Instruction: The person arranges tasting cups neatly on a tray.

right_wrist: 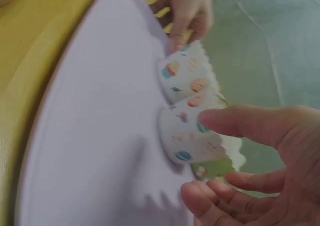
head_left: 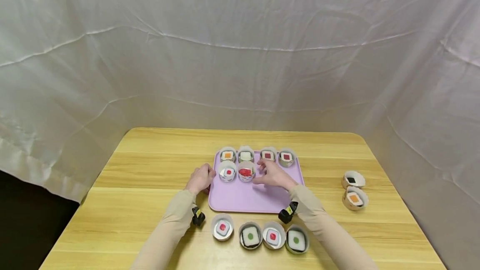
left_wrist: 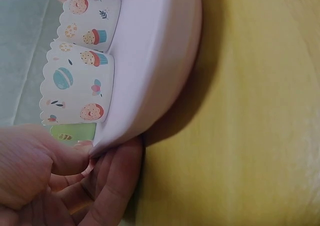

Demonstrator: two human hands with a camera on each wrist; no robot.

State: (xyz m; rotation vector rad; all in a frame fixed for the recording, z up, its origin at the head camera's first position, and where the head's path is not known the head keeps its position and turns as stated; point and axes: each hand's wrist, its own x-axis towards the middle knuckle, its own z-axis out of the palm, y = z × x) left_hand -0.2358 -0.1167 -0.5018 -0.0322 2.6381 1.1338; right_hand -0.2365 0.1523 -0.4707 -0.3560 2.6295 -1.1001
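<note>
A light purple tray lies on the table and carries several paper cups with sushi-like pieces. At its left edge my left hand pinches the rim, thumb above and fingers underneath in the left wrist view. My right hand hovers over the tray, thumb and fingers spread, holding nothing. Nearest to it is a paper cup with a red piece; in the right wrist view the thumb overlaps this printed cup, and contact cannot be told. Left of it stands a cup with a red-centred white piece.
Along the tray's back edge stand more cups, one with an orange-centred piece. In front of the tray are several cups, including a green-centred one. Two cups touch each other on the right of the wooden table.
</note>
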